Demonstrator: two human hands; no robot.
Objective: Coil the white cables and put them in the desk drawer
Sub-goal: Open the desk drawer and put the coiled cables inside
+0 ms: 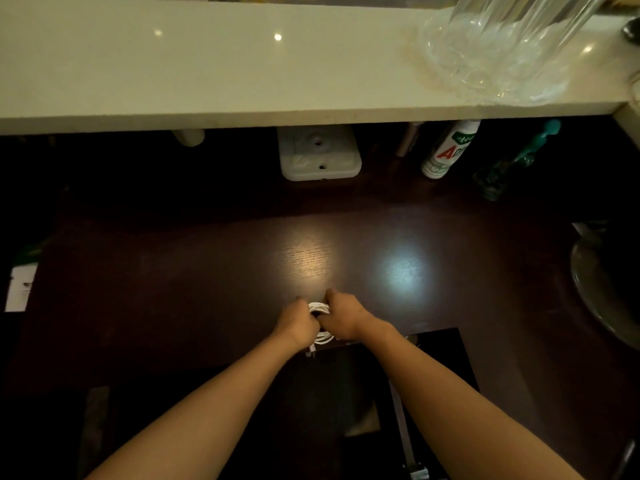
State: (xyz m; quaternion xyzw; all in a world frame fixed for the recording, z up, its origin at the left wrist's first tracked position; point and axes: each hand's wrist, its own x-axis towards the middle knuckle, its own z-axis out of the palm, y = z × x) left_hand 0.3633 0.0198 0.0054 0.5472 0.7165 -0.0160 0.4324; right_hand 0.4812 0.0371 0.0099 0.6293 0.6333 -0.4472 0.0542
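White shelf (207, 64) up top w/ a see-through glass jar (495, 53) on its R end. Under the shelf: a white box (320, 154) w/ 2 holes, a white bottle (450, 147) w/ a red A, a blue-green stick (519, 161) near it. White paper (20, 285) far L. Round dish (602, 289) far R.

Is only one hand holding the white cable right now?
No, the left hand and the right hand both grip the coiled white cable.
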